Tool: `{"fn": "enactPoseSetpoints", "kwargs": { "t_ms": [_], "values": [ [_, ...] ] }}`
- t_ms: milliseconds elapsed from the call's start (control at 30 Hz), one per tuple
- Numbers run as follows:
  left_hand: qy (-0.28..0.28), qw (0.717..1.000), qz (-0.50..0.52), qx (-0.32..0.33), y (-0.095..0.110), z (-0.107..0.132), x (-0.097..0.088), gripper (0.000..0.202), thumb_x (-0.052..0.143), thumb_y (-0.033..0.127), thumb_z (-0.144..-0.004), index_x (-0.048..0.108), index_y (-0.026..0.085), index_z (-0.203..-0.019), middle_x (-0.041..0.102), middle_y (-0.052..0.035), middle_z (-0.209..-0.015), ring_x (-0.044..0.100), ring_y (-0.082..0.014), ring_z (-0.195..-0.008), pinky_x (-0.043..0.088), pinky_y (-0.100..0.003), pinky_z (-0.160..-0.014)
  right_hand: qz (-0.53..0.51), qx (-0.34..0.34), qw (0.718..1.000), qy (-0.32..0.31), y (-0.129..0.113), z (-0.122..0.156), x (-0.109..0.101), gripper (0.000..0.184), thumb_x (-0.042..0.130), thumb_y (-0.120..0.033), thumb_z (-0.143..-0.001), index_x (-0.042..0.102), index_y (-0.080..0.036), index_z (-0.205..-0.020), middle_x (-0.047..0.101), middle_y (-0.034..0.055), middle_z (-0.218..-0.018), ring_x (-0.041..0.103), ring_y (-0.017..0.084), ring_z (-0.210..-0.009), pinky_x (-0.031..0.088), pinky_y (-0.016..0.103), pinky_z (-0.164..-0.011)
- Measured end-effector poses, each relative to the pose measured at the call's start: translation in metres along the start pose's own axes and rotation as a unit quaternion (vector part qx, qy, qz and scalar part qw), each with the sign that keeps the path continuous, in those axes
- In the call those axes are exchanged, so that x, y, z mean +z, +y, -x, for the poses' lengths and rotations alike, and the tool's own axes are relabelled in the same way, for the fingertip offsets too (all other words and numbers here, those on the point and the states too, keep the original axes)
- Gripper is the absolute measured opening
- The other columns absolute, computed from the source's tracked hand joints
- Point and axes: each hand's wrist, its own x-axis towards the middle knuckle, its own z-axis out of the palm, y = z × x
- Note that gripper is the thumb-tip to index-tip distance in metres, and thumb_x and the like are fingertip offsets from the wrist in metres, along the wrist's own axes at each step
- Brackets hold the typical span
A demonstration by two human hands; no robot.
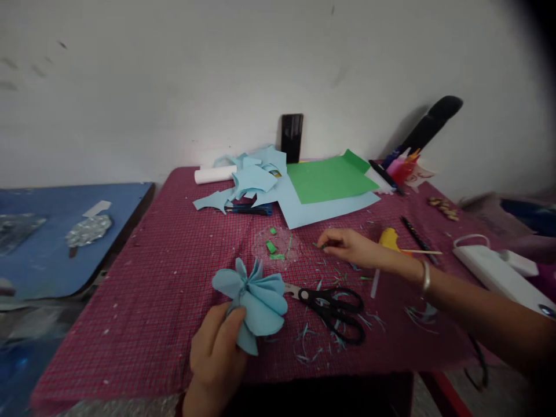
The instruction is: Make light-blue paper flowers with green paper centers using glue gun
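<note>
Near the table's front, my left hand (219, 353) grips a light blue paper flower (263, 301) by its underside, petals fanned outward. My right hand (345, 246) is over the cloth to the right, thumb and finger pinched around a tiny dark green piece, too small to name surely. Black-handled scissors (332, 310) lie between the hands, their blade tips hidden behind the flower. Beyond the flower, small green paper pieces (271, 247) rest on a clear round patch. Thin blue and green paper snippets (308, 341) are scattered around the scissors.
Behind lie a green sheet (330, 179), blue paper scraps (254, 179), a white roll (216, 174) and a leaning phone (291, 138). A yellow glue gun (388, 238), a black pen (417, 237) and a white power strip (490, 269) are at right. A blue table (125, 231) stands left.
</note>
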Motion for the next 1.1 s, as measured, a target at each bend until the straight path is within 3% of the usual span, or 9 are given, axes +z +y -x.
{"fn": "enactPoseSetpoints", "kwargs": {
  "t_ms": [167,333,533,767,900,1100],
  "values": [
    [-0.043,0.999,0.026,0.001,0.010,-0.007,0.006,0.017,0.059,0.008,-0.085,0.063,0.018,-0.098,0.066,-0.0065,-0.088,0.063,-0.0151,-0.078,0.050,-0.023,-0.071,-0.263,0.058,0.962,-0.034,-0.071,0.006,0.011,0.014,0.056,-0.031,-0.085,0.055,-0.019,-0.092,0.057,-0.0033,-0.070,0.055,0.010,-0.060,0.047,0.024,-0.059],
    [-0.063,0.997,0.047,0.008,0.014,-0.012,0.010,0.020,0.054,0.005,-0.086,0.060,0.016,-0.101,0.063,-0.0081,-0.090,0.061,-0.0167,-0.079,0.051,-0.025,-0.072,-0.342,0.081,0.934,-0.059,-0.115,-0.001,0.023,0.017,0.062,-0.029,-0.078,0.054,-0.019,-0.089,0.057,-0.0043,-0.068,0.052,0.008,-0.052,0.042,0.020,-0.049],
    [-0.043,0.997,0.056,0.005,0.018,-0.015,0.012,0.020,0.052,0.003,-0.085,0.059,0.015,-0.099,0.063,-0.0075,-0.088,0.060,-0.0170,-0.077,0.049,-0.026,-0.068,-0.289,0.052,0.954,-0.064,-0.125,-0.017,0.029,0.010,0.063,-0.022,-0.076,0.055,-0.018,-0.079,0.055,-0.0046,-0.065,0.047,0.008,-0.053,0.039,0.021,-0.051],
    [-0.069,0.995,0.068,0.002,0.029,-0.021,0.010,0.016,0.045,0.009,-0.091,0.058,0.017,-0.096,0.061,-0.0057,-0.079,0.057,-0.0184,-0.070,0.046,-0.028,-0.060,-0.107,0.010,0.990,-0.088,-0.138,-0.025,0.022,0.008,0.056,-0.009,-0.074,0.058,-0.016,-0.076,0.059,-0.0027,-0.070,0.051,0.009,-0.061,0.040,0.021,-0.056],
    [-0.077,0.995,0.069,-0.001,0.030,-0.022,0.010,0.018,0.042,0.011,-0.094,0.058,0.018,-0.094,0.059,-0.0049,-0.075,0.054,-0.0182,-0.065,0.044,-0.029,-0.057,-0.013,0.005,0.995,-0.101,-0.143,-0.027,0.019,0.007,0.058,-0.009,-0.074,0.060,-0.015,-0.076,0.060,-0.0031,-0.067,0.050,0.008,-0.057,0.036,0.020,-0.054],
    [-0.073,0.995,0.070,0.003,0.031,-0.022,0.010,0.020,0.039,0.012,-0.095,0.058,0.017,-0.094,0.059,-0.0055,-0.076,0.054,-0.0186,-0.065,0.042,-0.029,-0.056,0.030,0.009,0.993,-0.114,-0.147,-0.031,0.021,0.005,0.060,-0.011,-0.075,0.062,-0.015,-0.076,0.059,-0.0035,-0.064,0.048,0.008,-0.056,0.034,0.021,-0.053]
  ]
}}
